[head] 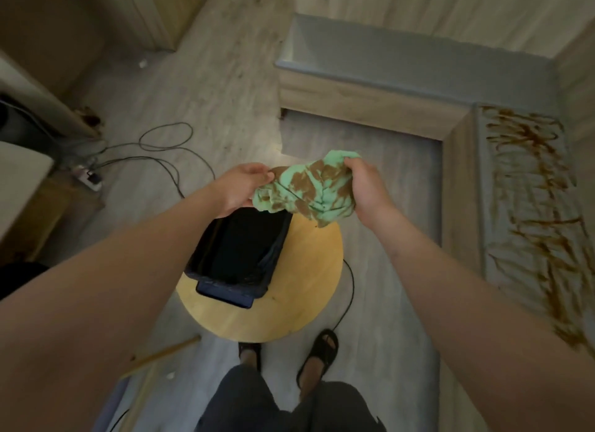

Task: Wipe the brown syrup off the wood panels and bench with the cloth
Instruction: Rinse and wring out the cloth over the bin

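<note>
The right hand point(367, 190) bunches the brown-blotched cloth point(306, 190) in curled fingers and the left hand point(240, 187) pinches its edge above the bin point(238, 248), likely seeking a clean face for the syrup point(531, 187) streaking the bench point(457, 187) at right; no writing is legible.

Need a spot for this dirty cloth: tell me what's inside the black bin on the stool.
The black rectangular bin shows only a dark, bag-lined interior; no contents stand out. The left hand covers its far rim.
</note>
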The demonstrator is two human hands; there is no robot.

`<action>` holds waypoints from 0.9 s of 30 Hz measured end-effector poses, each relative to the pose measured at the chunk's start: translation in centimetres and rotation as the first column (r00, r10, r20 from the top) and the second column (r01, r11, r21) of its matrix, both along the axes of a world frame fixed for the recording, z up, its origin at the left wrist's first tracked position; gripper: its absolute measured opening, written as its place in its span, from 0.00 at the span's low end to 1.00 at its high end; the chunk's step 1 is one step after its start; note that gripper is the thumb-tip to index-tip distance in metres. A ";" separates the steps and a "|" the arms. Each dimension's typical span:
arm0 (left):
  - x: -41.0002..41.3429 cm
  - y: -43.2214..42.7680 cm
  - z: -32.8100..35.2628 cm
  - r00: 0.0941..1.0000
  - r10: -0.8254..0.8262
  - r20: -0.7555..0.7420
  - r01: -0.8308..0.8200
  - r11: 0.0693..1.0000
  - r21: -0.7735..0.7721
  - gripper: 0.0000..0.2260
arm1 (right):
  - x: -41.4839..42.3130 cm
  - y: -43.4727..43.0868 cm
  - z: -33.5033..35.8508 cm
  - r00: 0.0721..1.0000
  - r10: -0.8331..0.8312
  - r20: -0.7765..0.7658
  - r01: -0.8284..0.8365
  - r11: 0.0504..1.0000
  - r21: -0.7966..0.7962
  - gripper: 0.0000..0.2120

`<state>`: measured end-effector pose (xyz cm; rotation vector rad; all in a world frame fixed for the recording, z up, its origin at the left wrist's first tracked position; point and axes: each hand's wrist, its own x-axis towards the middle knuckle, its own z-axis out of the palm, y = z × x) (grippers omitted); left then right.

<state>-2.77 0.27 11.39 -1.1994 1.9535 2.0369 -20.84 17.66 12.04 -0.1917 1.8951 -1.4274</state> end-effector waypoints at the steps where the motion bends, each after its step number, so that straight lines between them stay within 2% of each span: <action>1: 0.6 -0.8 -0.7 0.999 0.014 0.045 -0.014 1.000 0.011 0.04 | 0.7 -1.2 -0.8 0.999 0.032 0.022 -0.032 0.999 0.000 0.15; 2: 0.9 -1.4 -1.2 0.996 0.023 0.089 -0.024 1.000 0.015 0.02 | 1.4 -2.0 -1.1 0.998 0.062 0.023 -0.062 0.998 0.013 0.13; 4: 2.2 -2.4 -2.6 0.981 0.037 0.189 -0.039 0.999 0.008 0.08 | 3.2 -3.5 -2.0 0.989 0.143 0.025 -0.145 0.987 0.065 0.06; 7: 4.1 -4.5 -4.9 0.953 0.028 0.302 -0.026 1.000 -0.011 0.13 | 6.2 -6.6 -4.5 0.970 0.238 0.039 -0.241 0.959 0.152 0.10; 10: 5.7 -6.4 -8.4 0.911 -0.019 0.411 0.054 0.996 -0.074 0.09 | 8.6 -9.1 -7.0 0.947 0.304 0.103 -0.321 0.912 0.254 0.12; 12: 6.4 -7.7 -10.7 0.884 -0.022 0.467 0.064 0.995 -0.075 0.04 | 9.5 -10.3 -8.7 0.911 0.389 0.137 -0.412 0.845 0.341 0.12; 15: 7.1 -9.5 -13.8 0.849 -0.050 0.525 0.010 0.997 0.079 0.08 | 10.7 -12.1 -11.7 0.864 0.489 0.122 -0.474 0.706 0.526 0.21; 17: 7.1 -9.5 -14.7 0.853 -0.042 0.520 -0.041 0.988 0.147 0.09 | 11.1 -12.6 -13.6 0.863 0.491 0.122 -0.460 0.660 0.594 0.25; 22: 6.9 -8.9 -16.9 0.857 0.011 0.515 -0.247 0.887 0.391 0.17 | 12.9 -15.2 -18.8 0.871 0.433 0.234 -0.485 0.675 0.556 0.25; 27: 6.3 -8.9 -21.0 0.832 0.087 0.548 -0.426 0.733 0.531 0.22 | 13.4 -16.7 -23.2 0.816 0.525 0.240 -0.552 0.587 0.592 0.29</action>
